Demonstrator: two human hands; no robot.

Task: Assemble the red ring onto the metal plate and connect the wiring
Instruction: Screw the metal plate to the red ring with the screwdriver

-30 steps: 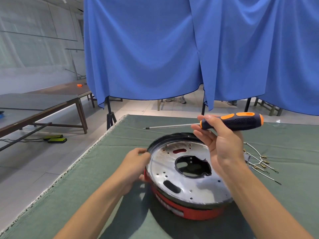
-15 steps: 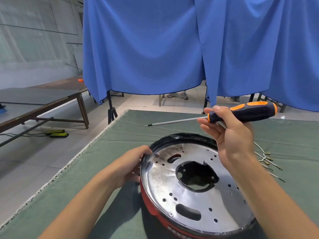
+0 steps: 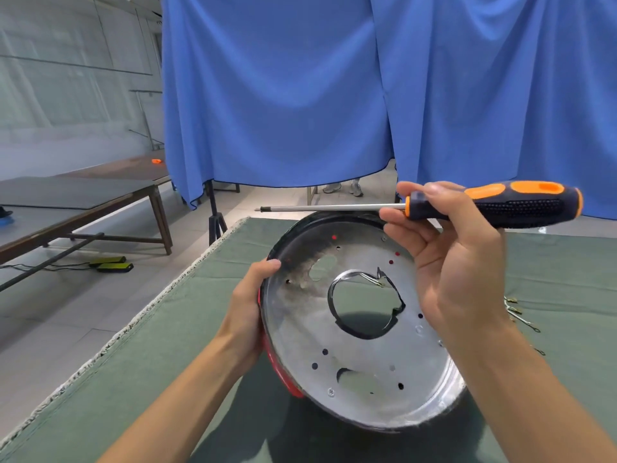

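One metal plate (image 3: 364,349) with one red ring (image 3: 283,379) beneath tilts above the green tabletop (image 3: 167,345). The left hand (image 3: 248,309) grips its left rim, fingers curled; the right hand (image 3: 447,262) pinches one screwdriver (image 3: 494,205). Several wires (image 3: 517,315) lie right.

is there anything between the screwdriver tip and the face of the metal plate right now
Nothing visible. The screwdriver in the right hand lies level above the metal plate, its tip past the far rim, with only open air between.
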